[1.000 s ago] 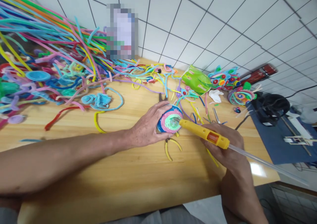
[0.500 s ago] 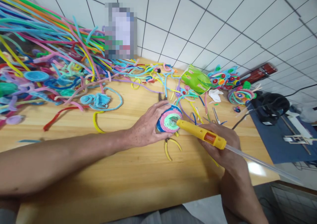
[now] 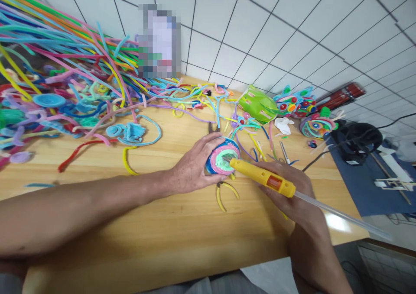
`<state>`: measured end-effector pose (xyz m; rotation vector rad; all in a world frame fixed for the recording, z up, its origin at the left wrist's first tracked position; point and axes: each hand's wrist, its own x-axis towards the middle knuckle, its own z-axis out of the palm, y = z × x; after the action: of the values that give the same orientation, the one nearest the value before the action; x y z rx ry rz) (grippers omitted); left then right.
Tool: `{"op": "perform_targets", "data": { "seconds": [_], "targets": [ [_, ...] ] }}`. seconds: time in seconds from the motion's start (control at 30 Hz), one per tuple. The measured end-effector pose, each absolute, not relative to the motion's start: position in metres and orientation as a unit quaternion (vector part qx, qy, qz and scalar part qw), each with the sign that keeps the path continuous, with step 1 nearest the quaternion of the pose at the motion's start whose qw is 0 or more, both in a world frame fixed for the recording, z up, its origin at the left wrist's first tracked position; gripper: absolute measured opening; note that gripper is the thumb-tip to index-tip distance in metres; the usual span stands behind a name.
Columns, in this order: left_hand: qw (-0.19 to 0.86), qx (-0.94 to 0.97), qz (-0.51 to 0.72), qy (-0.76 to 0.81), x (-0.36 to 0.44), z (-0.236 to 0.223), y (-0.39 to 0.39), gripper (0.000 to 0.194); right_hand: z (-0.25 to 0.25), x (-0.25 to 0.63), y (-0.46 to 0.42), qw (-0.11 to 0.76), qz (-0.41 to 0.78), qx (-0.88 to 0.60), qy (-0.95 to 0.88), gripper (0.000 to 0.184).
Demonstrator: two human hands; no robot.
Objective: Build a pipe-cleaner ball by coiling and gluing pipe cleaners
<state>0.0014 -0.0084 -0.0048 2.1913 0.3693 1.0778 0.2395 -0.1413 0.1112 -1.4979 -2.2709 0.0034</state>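
Observation:
My left hand (image 3: 195, 166) is wrapped round a small round piece ringed in blue, pink and mint pipe cleaner (image 3: 216, 159), holding it over the table. In my right hand (image 3: 289, 185) is a yellow hot glue gun (image 3: 260, 172), with a clear glue stick (image 3: 338, 214) sticking out of its back. The gun's nozzle points at the mint centre of the round piece; whether it touches cannot be made out. Yellow-handled pliers (image 3: 221, 196) lie under the round piece, mostly hidden by it and my left hand.
Piled pipe cleaners (image 3: 65, 69) fill the left and back of the wooden table (image 3: 156, 242). A light blue pipe-cleaner figure (image 3: 130, 131) lies nearer. Behind my right hand are a green packet (image 3: 258, 105), colourful finished pieces (image 3: 315, 125), a crumpled tissue (image 3: 283, 124) and a black cable.
The glue gun and my right hand have shifted very slightly left across the round piece. My left hand keeps its hold in nearly the same spot.

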Motion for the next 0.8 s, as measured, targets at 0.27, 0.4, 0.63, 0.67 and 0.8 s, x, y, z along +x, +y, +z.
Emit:
{"op": "perform_targets", "data": {
  "seconds": [0.27, 0.4, 0.63, 0.67, 0.8],
  "targets": [
    [0.337, 0.835, 0.411, 0.142, 0.0011, -0.0057, -0.0084, 0.094, 0.1153, 0.2404, -0.1421, 0.221, 0.018, -0.539, -0.813, 0.023],
    [0.342, 0.834, 0.409, 0.142, 0.0010, -0.0060, -0.0084, 0.095, 0.1172, 0.2393, -0.1426, 0.225, 0.013, -0.541, -0.810, 0.022],
    [0.334, 0.837, 0.411, 0.141, 0.0010, -0.0041, -0.0080, 0.094, 0.1153, 0.2368, -0.1412, 0.228, -0.006, -0.535, -0.813, 0.022],
    [0.334, 0.837, 0.410, 0.141, 0.0010, -0.0039, -0.0079, 0.094, 0.1156, 0.2362, -0.1408, 0.227, -0.008, -0.536, -0.813, 0.021],
    [0.337, 0.837, 0.406, 0.142, 0.0009, -0.0044, -0.0079, 0.096, 0.1171, 0.2342, -0.1396, 0.229, -0.014, -0.537, -0.812, 0.017]
  ]
}}
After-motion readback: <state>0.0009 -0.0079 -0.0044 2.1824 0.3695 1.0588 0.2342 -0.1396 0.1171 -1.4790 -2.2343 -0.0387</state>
